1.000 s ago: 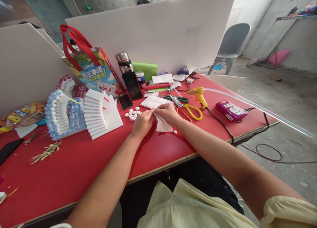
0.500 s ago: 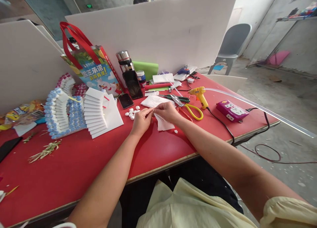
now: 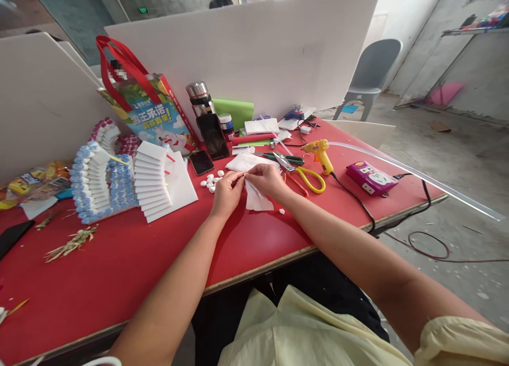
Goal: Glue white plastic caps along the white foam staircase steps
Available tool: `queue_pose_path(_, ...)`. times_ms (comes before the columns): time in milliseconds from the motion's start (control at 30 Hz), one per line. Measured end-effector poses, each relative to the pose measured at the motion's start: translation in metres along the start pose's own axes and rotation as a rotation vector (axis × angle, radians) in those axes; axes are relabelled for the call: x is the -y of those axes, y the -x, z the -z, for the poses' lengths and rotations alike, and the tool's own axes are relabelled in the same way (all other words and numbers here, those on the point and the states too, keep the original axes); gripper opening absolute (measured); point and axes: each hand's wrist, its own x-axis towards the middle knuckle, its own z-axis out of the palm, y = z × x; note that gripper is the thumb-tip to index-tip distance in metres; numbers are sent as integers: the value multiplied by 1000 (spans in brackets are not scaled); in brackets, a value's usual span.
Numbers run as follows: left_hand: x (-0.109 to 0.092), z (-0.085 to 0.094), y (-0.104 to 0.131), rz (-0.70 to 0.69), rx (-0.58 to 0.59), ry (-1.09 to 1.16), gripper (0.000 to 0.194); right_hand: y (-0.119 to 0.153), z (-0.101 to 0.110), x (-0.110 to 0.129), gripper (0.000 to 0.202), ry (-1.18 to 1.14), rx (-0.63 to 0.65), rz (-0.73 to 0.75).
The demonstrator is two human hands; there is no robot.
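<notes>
Room: bare grey concrete walls, with a grey chair on the floor beyond the far right corner of the counter. My head feed looks down on the red counter, backed by a tall white board.

Hands: at the counter's middle, the left hand and right hand meet at the fingertips. The right has thumb and fingers closed on the upper end of a white tissue, which hangs below it toward the red surface. The left's fingers are curled in against that same end; I cannot tell whether they pinch it too, the contact point being hidden.

Near the hands: a loose group of white balls lies just left of the left hand. One small white wad sits by itself, right of the tissue's lower edge. A flat white tissue stack lies just behind the fingers. Yellow-handled scissors rest right of the right hand, near a yellow glue gun and a purple power strip.

Left side: a fan of white pieces beside a blue-and-white one. Behind: a red-handled bag, a steel flask, one phone propped up and another phone lying flat.
</notes>
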Motion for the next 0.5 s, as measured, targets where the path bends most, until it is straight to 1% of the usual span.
queue_pose_path(167, 1, 1, 0, 40, 31, 84, 25, -2, 0, -4, 13, 41, 4, 71)
queue_pose_path(267, 0, 0, 0, 87, 27, 150, 25, -1, 1, -4, 11, 92, -10, 122)
queue_pose_path(333, -3, -1, 0, 165, 11, 255, 26, 1, 2, -2, 11, 129, -18, 161)
queue_pose_path(433, -6, -2, 0, 320, -4, 443, 29, 4, 5, 1, 12, 171, -11, 231)
queue_pose_path(500, -7, -2, -1, 376, -9, 521, 31, 6, 6, 4, 11, 188, 2, 275)
